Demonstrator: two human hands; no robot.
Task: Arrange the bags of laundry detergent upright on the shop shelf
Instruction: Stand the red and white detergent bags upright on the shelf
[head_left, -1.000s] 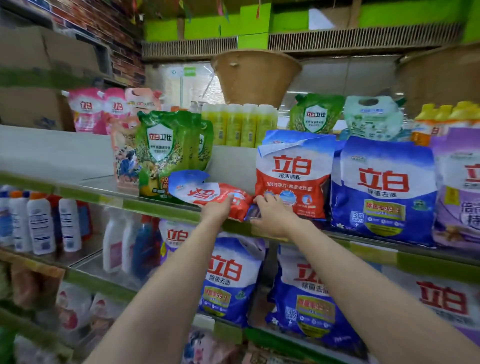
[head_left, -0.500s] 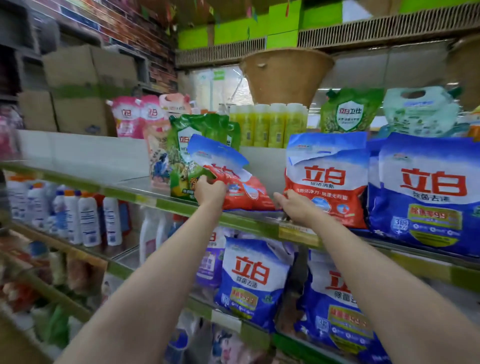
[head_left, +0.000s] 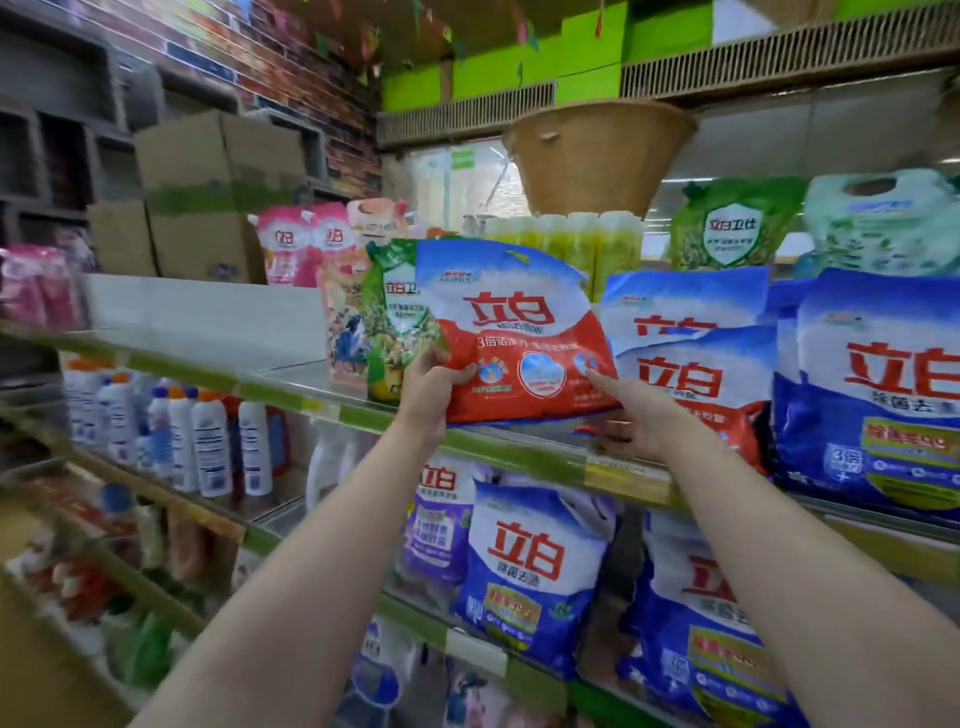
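Observation:
A red and white detergent bag (head_left: 514, 332) stands nearly upright on the upper shelf (head_left: 524, 454), tilted a little to the left. My left hand (head_left: 434, 387) grips its lower left corner. My right hand (head_left: 631, 415) touches its lower right corner with the fingers pointing at the bag. Right of it stand more red and white bags (head_left: 691, 364), then a blue bag (head_left: 878, 395). A green pouch (head_left: 397, 332) stands just behind the held bag on the left.
Yellow bottles (head_left: 587, 249) and a woven basket (head_left: 597, 156) are behind. Pink pouches (head_left: 306, 244) stand at the back left. The lower shelf holds blue bags (head_left: 530, 571) and white bottles (head_left: 208, 441). Cardboard boxes (head_left: 208, 192) sit at upper left.
The red and white bag went from lying flat to nearly upright, raised by my left hand. The view shifted so the shelf contents sit further right.

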